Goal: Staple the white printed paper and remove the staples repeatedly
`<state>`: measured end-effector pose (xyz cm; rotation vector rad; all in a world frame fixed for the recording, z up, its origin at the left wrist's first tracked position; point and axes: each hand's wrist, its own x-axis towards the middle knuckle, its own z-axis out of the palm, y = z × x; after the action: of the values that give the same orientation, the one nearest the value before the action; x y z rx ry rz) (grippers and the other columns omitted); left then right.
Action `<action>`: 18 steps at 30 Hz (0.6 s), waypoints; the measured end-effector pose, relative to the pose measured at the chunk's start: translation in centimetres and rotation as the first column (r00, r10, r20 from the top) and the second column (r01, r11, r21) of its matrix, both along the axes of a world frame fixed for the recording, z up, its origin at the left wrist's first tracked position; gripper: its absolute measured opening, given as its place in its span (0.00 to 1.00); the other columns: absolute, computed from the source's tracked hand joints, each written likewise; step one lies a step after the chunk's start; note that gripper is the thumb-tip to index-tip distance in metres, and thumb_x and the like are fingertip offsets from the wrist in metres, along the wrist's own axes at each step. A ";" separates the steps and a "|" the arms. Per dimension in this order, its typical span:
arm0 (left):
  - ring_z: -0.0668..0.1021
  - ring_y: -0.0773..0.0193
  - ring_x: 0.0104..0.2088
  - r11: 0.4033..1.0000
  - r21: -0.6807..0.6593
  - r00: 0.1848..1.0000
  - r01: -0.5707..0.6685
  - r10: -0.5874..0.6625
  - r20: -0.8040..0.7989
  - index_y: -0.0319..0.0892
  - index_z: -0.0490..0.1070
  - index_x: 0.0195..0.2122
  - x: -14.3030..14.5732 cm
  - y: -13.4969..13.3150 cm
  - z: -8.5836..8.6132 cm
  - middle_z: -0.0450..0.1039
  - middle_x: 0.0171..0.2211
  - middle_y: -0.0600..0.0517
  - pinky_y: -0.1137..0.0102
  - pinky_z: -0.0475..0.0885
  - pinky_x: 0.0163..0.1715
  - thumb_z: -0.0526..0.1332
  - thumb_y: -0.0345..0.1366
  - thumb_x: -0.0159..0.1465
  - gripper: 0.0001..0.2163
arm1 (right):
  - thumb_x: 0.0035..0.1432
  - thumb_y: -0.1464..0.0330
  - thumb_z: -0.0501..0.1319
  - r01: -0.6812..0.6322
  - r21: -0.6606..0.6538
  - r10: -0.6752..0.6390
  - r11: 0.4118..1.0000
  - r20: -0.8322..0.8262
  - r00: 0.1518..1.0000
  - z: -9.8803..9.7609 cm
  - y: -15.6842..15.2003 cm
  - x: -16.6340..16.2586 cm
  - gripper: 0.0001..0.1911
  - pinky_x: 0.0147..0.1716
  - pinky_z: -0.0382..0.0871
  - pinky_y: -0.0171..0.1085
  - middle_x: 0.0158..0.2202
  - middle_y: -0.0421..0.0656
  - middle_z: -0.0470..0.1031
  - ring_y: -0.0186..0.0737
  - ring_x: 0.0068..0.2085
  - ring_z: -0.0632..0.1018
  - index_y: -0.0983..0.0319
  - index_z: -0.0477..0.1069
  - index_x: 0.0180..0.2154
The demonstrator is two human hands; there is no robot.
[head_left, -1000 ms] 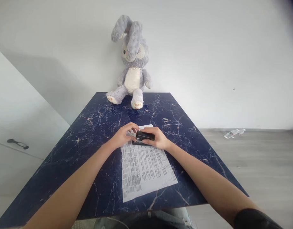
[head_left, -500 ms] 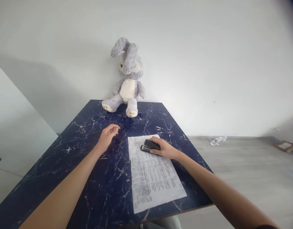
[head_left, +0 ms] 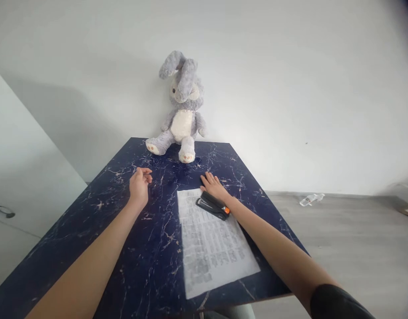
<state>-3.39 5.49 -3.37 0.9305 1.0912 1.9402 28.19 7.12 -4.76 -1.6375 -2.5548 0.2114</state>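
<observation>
A black stapler (head_left: 213,205) with an orange end lies on the upper part of a printed sheet of paper (head_left: 212,252). My right hand (head_left: 214,185) is off the stapler, just beyond it, palm down with fingers spread low over the table. The small strip seen earlier on the tabletop there cannot be made out under this hand. To the left of the paper, my left hand (head_left: 139,185) hovers above the table with loosely bent fingers, slightly apart. I see nothing in either hand.
A grey plush rabbit (head_left: 183,113) sits at the table's far end against the wall. The dark blue marbled table (head_left: 151,257) has its right edge beside my right forearm. A clear plastic item (head_left: 311,199) lies on the floor to the right.
My right hand has let go of the stapler, leaving it on the paper, and has moved forward with fingers spreading. My left hand has drawn left. The view has shifted slightly.
</observation>
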 end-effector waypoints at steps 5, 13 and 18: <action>0.66 0.69 0.21 0.896 -0.082 0.897 -0.436 0.441 0.042 0.43 0.65 0.30 -3.5 0.9 0.2 0.62 0.25 0.56 0.73 0.64 0.24 0.53 0.52 0.66 0.17 | 0.77 0.60 0.47 -0.214 0.024 0.215 0.977 -0.052 0.975 0.0 0.3 -11.8 0.31 0.72 0.42 0.60 0.77 0.57 0.41 0.56 0.76 0.45 0.67 0.51 0.74; 0.66 0.67 0.22 0.821 -0.109 0.824 -0.561 0.566 0.024 0.44 0.60 0.29 -6.8 0.7 1.0 0.57 0.23 0.58 0.73 0.64 0.25 0.47 0.43 0.65 0.11 | 0.77 0.63 0.47 -0.459 0.054 0.462 0.887 -0.112 0.879 0.8 -0.3 -20.8 0.29 0.69 0.42 0.72 0.77 0.50 0.42 0.55 0.76 0.45 0.62 0.50 0.73; 0.67 0.67 0.23 0.872 -0.044 0.869 -0.488 0.480 -0.118 0.43 0.64 0.29 -4.8 0.2 1.1 0.61 0.24 0.56 0.72 0.64 0.26 0.50 0.44 0.66 0.13 | 0.77 0.63 0.47 -0.379 0.104 0.390 0.920 -0.120 0.913 0.6 -1.5 -16.6 0.29 0.68 0.41 0.73 0.77 0.54 0.43 0.56 0.76 0.46 0.63 0.50 0.73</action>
<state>-8.18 5.68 -2.26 0.7710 1.5657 2.2475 11.61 5.64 -4.17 -1.0371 -2.7106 0.2404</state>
